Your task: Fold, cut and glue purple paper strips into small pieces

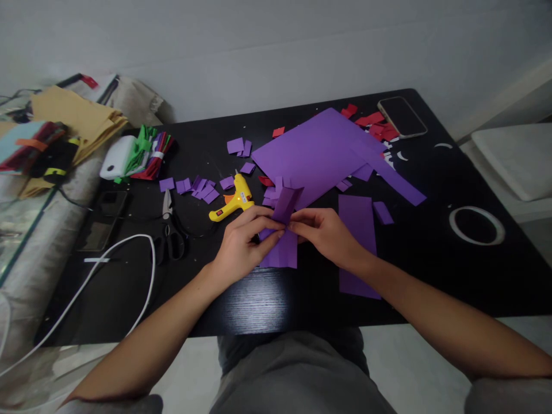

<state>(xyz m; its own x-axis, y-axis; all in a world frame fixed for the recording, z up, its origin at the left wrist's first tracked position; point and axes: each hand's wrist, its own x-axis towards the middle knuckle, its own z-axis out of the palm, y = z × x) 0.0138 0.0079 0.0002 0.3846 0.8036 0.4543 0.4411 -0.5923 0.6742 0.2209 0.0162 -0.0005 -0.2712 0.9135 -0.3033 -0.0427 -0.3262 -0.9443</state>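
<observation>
Both of my hands meet over a piece of purple paper (282, 247) that is partly folded, one flap standing up from it. My left hand (245, 238) pinches the fold from the left, thumb and fingers together. From the right, my right hand (321, 230) grips the same sheet with thumb and forefinger. The fingertips cover part of the crease. Just behind my left hand lies a yellow glue gun (235, 200). A purple paper rectangle (357, 241) lies flat under my right forearm.
A large purple sheet (310, 152) lies at the back, with small purple pieces (202, 188) to its left. Black-handled scissors (172, 236) and a white cable (144, 293) are on the left. At right are a phone (402, 116), red scraps (377, 125) and a white ring (476, 225).
</observation>
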